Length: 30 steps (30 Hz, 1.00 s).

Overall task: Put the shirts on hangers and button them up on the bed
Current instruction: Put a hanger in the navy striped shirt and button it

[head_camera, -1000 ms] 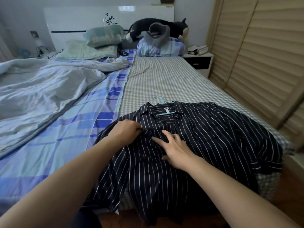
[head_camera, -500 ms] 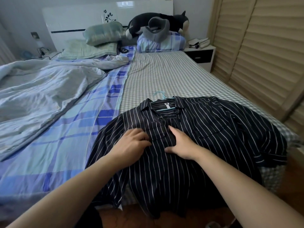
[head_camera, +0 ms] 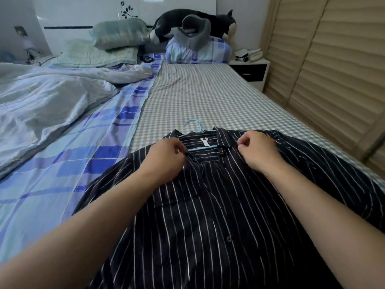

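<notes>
1. Far to the left, a pale blue blanket [head_camera: 48, 97] lies all rumpled on the bed.
2. Next to it is a sheet with blue squares [head_camera: 68, 170]. It runs from the pillows down to the near edge.
3. At the top of the bed are two green pillows [head_camera: 116, 35], one on top of the other.
4. The left hand [head_camera: 166, 157] rests on the left side of the shirt collar. Its fingers are curled in, and the tips pinch the cloth right at the neck opening.
5. The dark striped shirt [head_camera: 208, 215] lies flat at the near end of the bed, front side up. Its top half is on the gray checked sheet [head_camera: 208, 97], and its left part lies over the sheet with blue squares.
6. A light blue hanger [head_camera: 193, 124] is inside the shirt. Its hook pokes out past the collar and lies on the checked sheet.
7. The right hand [head_camera: 258, 151] is on the right side of the collar. Its fingers are curled, and the thumb and first finger are close together at the collar edge. I cannot tell for sure if they hold the cloth.
8. A black and white stuffed dog [head_camera: 200, 20] lies on a blue pillow [head_camera: 200, 51] at the head of the bed.
9. A small nightstand [head_camera: 252, 69] stands beside the bed.
10. Tan slatted doors [head_camera: 333, 69] fill the right side.
</notes>
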{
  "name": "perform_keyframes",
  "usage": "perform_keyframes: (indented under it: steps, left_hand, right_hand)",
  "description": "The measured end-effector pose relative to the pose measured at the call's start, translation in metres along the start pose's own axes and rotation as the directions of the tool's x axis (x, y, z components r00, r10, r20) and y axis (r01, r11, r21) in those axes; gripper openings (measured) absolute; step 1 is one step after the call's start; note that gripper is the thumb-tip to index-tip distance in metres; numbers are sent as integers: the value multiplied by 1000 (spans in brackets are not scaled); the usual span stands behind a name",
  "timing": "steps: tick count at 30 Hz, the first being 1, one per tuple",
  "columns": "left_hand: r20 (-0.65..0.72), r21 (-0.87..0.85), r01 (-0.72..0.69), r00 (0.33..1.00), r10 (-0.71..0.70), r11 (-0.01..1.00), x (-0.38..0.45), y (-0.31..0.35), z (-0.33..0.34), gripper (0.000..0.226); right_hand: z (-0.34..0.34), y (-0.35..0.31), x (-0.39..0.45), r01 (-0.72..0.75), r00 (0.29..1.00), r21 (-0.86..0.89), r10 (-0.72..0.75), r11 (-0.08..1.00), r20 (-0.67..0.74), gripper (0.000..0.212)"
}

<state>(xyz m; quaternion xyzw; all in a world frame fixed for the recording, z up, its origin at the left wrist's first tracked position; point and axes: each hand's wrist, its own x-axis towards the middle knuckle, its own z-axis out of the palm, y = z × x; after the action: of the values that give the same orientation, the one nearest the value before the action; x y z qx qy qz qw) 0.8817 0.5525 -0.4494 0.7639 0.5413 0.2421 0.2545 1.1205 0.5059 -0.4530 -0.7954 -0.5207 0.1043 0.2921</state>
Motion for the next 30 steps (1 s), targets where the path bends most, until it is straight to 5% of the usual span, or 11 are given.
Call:
perform_keyframes:
  steps: [4,8,16,19,22,25,28,30]
  left_hand:
    - [-130,-7,186,974,-185,983,19,-19,52,11]
    - [-340,-128,109,929,-147,986,1,-38,72,13]
    - [-401,-229,40,907,-131,973,7,-37,65,27]
    - [-331,13,-77,940,77,997,30,-35,40,31]
    - [-63,371,-280,944,325,885,70,-35,9,22]
    - [171,288,-392,919,356,874,101,-37,-12,9]
    - [242,86,-275,938,248,958,114,-27,-8,9]
    - [243,26,-216,948,203,976,118,-25,10,11]
  right_hand:
    - [42,1,18,-129,977,-175,155,976,143,53]
    - [77,10,-5,-63,997,-180,53,982,-64,52]
    - [88,13,8,235,934,-111,-256,966,-250,38]
    - [87,15,11,303,892,-150,-335,941,-303,27]
    - [86,12,17,336,888,-162,-369,928,-275,19]
    - [79,4,26,265,943,-68,-273,962,-191,12]
    - [67,3,36,35,992,229,-5,973,-129,19]
    - [59,0,45,-129,987,487,161,864,-23,24]
